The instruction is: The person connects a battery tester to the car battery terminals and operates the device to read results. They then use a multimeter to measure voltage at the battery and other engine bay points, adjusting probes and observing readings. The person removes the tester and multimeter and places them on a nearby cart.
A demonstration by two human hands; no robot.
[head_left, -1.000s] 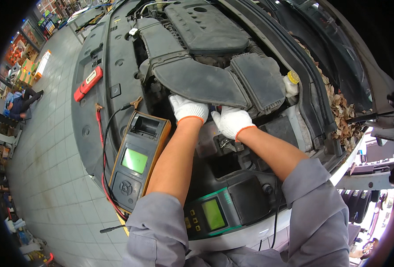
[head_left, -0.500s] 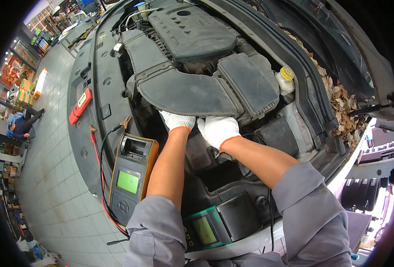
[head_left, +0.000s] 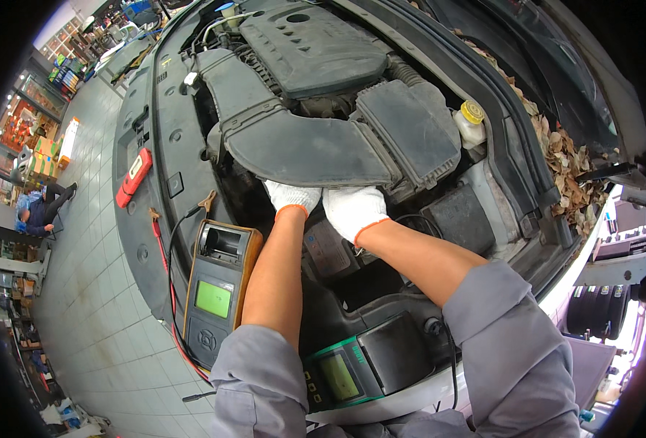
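Both my hands wear white knit gloves with orange cuffs and reach under the curved black air intake duct (head_left: 308, 150) in a car's engine bay. My left hand (head_left: 292, 197) is at the duct's lower edge, its fingers hidden beneath it. Close beside it, my right hand (head_left: 352, 210) also goes under the edge, fingers out of sight. Whether either holds anything cannot be seen. To the right the duct meets the air filter box (head_left: 409, 131). Below my hands lies a car battery (head_left: 329, 248) with a pale label, partly covered by my arms.
A grey-and-orange battery tester (head_left: 217, 292) with a lit green screen lies left of my left forearm, its clamp leads beside it. A green-edged tester (head_left: 341, 376) rests at the front. A red handheld device (head_left: 134, 177) lies on the front panel. A person (head_left: 42, 208) sits far left.
My right hand has slid slightly left and up, closer to the left hand and further beneath the duct. The view has shifted a little; the testers stay put.
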